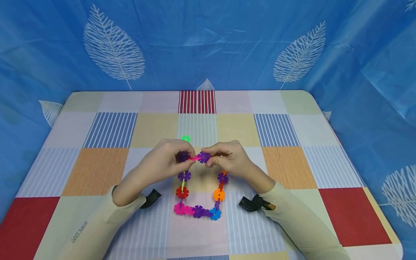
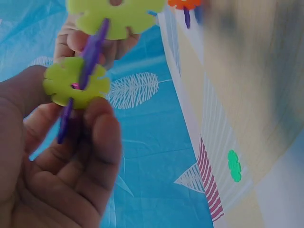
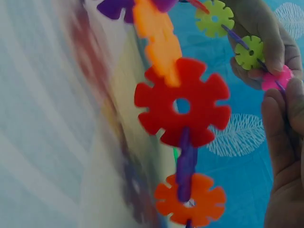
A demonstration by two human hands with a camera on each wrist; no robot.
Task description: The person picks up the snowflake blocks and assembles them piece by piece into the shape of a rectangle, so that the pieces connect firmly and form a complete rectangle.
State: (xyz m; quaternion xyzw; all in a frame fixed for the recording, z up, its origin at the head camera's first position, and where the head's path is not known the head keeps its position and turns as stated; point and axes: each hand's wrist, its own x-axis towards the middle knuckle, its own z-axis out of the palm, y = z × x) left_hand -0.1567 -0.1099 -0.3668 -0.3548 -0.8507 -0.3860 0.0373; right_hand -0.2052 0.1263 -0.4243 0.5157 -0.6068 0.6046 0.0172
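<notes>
Notched plastic snowflake discs are linked into a chain of many colours, with a red disc and a blue disc among them on the table side. In the head view my left hand pinches the chain near a pink disc. My right hand holds a purple disc between thumb and forefinger, right against the pink one. Up close in the right wrist view, the pink disc sits between both hands' fingertips, below a yellow-green disc. The left fingers partly hide the chain.
A loose green disc lies on the patchwork tablecloth just beyond the left hand. Black straps hang by both wrists. A blue curtain with white leaves borders the table at the back and sides.
</notes>
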